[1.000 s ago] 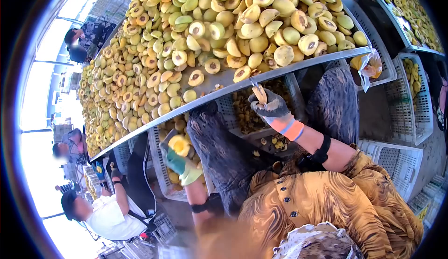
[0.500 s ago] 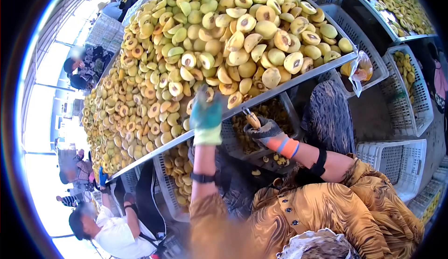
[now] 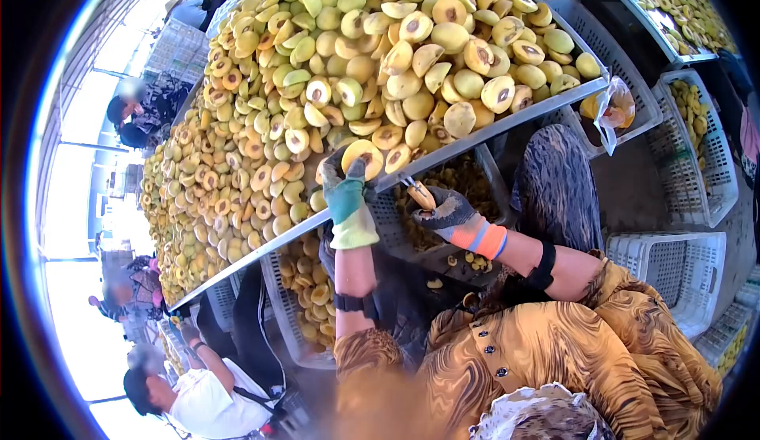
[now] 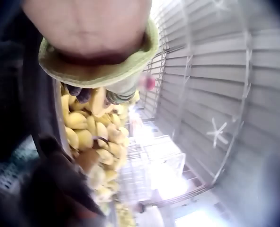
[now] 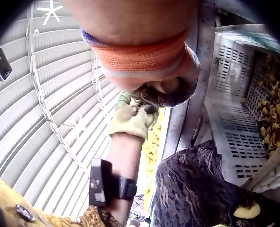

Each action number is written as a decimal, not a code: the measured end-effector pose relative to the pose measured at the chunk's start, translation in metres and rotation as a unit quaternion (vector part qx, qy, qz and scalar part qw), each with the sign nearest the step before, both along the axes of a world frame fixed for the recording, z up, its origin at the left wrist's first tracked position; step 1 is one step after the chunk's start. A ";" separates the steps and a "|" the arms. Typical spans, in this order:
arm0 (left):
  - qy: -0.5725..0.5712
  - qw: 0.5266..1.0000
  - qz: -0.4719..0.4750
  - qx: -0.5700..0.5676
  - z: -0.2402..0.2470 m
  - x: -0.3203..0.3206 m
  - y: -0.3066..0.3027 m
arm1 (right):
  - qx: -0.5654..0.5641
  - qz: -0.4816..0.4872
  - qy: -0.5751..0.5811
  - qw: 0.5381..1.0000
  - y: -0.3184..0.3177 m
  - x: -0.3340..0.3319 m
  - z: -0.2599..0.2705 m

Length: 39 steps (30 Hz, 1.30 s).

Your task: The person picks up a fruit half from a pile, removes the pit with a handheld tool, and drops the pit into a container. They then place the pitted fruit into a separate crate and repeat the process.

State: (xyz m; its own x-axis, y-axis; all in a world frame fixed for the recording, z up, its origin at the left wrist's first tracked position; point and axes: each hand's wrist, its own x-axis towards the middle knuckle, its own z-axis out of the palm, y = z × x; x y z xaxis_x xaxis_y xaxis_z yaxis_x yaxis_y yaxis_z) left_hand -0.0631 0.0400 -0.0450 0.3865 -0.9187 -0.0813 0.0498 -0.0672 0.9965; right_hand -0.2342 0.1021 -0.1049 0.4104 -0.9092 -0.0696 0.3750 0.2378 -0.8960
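Observation:
At the near edge of the heap, my left hand (image 3: pixel 348 202), in a green and pale yellow glove, grips a yellow peach half (image 3: pixel 362 160) with its cut face and brown centre showing. The left wrist view shows the gloved fingers around a yellow piece (image 4: pixel 98 101). My right hand (image 3: pixel 453 212), in a dark-palmed glove with an orange cuff, holds a wooden-handled tool (image 3: pixel 419 195) just below the table rim, its short metal tip pointing up and left. In the right wrist view part of the wooden handle (image 5: pixel 167 86) shows between the curled fingers.
Peach halves (image 3: pixel 261 123) cover the metal-edged table (image 3: pixel 507 127). Below it stand a crate of peach halves (image 3: pixel 279 297) and one of dark scraps (image 3: pixel 495 179). An upright-sided white crate (image 3: pixel 689 281) is at the right; a plastic bag (image 3: pixel 613 115) hangs near the table corner. Another person (image 3: pixel 222 396) sits at left.
My left hand has gone from the lower-left crate, where it had a peach half, up to the heap and now grips a peach half there. The right hand with the tool has shifted slightly left and down.

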 end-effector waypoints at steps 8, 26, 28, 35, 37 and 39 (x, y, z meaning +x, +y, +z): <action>0.220 0.973 -0.037 -0.054 -0.017 -0.022 0.057 | 0.014 0.040 -0.098 0.994 0.005 0.008 0.014; 0.079 0.991 0.057 -0.095 -0.044 -0.037 0.067 | -0.127 0.067 0.309 0.940 0.005 0.002 0.016; -0.051 0.993 0.084 -0.062 -0.048 -0.037 0.064 | -0.163 0.066 0.300 0.938 0.004 0.000 0.013; -0.254 0.957 0.136 -0.024 -0.040 -0.046 0.068 | -0.160 0.121 0.319 0.926 0.007 0.002 0.001; -0.120 0.985 0.124 0.009 -0.034 -0.052 0.069 | -0.210 0.131 0.386 0.889 0.007 0.001 -0.005; -0.159 0.980 0.119 -0.010 -0.037 -0.052 0.068 | -0.263 0.095 0.356 0.892 0.007 0.003 -0.015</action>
